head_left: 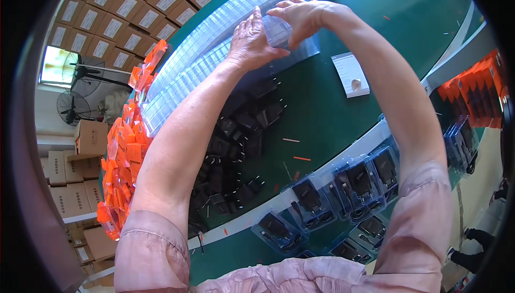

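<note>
Long nested rows of clear plastic blister trays (185, 75) lie along the far left side of the green table. At their far end, my left hand (249, 43) and my right hand (300, 19) grip a section of the clear trays (276, 31) from both sides. My left thumb points right along the near side, and the left fingers reach over the top. The right fingers curve in from the right, thumb toward me. Part of the grip is hidden by the plastic's glare. Black plug adapters (252, 118) lie in a loose pile below my left forearm.
Orange printed cards (126, 156) heap along the left edge. A white slip (350, 75) lies right of the hands. Blister packs with black chargers and cables (359, 180) line the near ledge. Orange packs (472, 86) hang at right. Cartons (123, 8) and fans (75, 105) stand beyond.
</note>
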A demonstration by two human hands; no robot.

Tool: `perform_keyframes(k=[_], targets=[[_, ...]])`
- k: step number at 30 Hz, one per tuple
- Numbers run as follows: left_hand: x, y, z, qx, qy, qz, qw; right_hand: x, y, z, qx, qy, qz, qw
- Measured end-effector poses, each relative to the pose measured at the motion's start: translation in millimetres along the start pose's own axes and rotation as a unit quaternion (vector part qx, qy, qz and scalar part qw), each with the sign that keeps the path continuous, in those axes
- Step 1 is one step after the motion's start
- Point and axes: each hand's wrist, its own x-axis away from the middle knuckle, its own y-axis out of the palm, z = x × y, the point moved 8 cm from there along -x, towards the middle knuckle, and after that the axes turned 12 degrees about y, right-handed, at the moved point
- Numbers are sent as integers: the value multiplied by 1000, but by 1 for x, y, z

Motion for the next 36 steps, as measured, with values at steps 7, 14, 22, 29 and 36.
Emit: perform_keyframes(k=[7, 14, 22, 29, 36], targets=[[-1, -1, -5, -46, 43, 7, 998, -3, 3, -6, 31, -30, 154, 987], [0, -2, 10, -4, 56, 44, 997, 63, -34, 94, 23, 121, 219, 968], [127, -134, -17, 346, 24, 297, 890, 198, -75, -22, -120, -73, 198, 970], [351, -248, 112, 189, -56, 242, 950, 356, -7, -308, -88, -265, 217, 935], [497, -238, 187, 116, -122, 213, 963, 431, 115, -477, -90, -233, 234, 940]])
